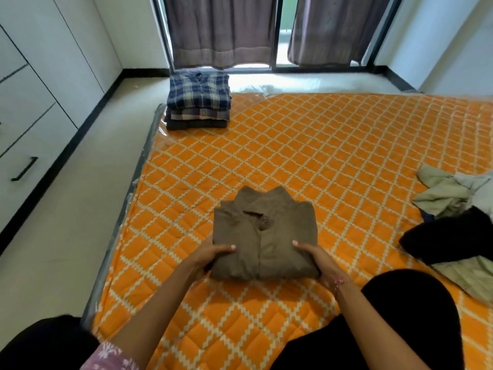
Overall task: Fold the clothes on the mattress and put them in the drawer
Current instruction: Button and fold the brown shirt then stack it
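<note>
A folded brown shirt (pixel 264 233) lies collar-up on the orange patterned mattress (pixel 333 156), right in front of me. My left hand (pixel 210 256) grips its near left corner, thumb on top and fingers under the edge. My right hand (pixel 314 256) grips the near right corner the same way. At the mattress's far left corner stands a stack of folded shirts (pixel 198 101) with a blue plaid one on top. A heap of unfolded clothes (pixel 453 217), beige, white and black, lies at the right edge.
White drawers with a black handle (pixel 24 169) line the left wall, all closed. A strip of pale floor (pixel 80 204) runs between them and the mattress. Curtains (pixel 221 30) hang over a window at the back. My dark-clad knees frame the near mattress.
</note>
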The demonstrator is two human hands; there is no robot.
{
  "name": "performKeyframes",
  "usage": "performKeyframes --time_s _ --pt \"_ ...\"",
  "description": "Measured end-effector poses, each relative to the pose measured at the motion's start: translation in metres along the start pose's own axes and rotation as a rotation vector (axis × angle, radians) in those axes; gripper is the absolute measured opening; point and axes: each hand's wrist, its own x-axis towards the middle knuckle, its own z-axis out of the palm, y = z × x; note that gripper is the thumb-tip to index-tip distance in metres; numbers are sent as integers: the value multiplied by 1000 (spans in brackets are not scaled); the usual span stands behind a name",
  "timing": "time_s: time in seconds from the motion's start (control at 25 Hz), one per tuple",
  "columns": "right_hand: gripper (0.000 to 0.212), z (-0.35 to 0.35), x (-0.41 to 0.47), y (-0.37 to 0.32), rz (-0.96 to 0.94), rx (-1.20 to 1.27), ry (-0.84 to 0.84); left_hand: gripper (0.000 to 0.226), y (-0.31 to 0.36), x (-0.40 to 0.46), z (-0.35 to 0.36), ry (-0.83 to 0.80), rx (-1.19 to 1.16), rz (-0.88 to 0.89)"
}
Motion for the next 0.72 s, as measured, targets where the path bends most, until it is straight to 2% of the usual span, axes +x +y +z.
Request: performKeyframes --time_s 0.08,0.12,0.28,0.32,0.44,0.48,0.52,0.6,0.72 --pt "54 7 5 2 -85 -60 -11 72 -1 -3 -5 29 -13 35" --pt "57 14 13 -6 -142 -72 -12 74 5 0 -10 62 -21 75" --pt "29 62 60 -78 -279 -84 -81 63 75 31 -42 156 -9 214" --pt "30 78 79 -103 -317 -89 -111 58 102 43 -53 171 -3 253" --pt "72 131 143 -181 -459 -124 -195 43 190 94 -89 245 22 374" --pt "79 147 162 -208 -496 -119 -194 43 220 110 -98 266 30 424" --pt "71 165 183 -237 -530 -112 -201 47 251 132 -112 286 42 472" --pt "43 201 227 -293 -569 -89 -219 53 309 173 -140 340 88 520" --pt "36 245 287 -358 -595 -96 -212 55 378 226 -171 395 140 538"
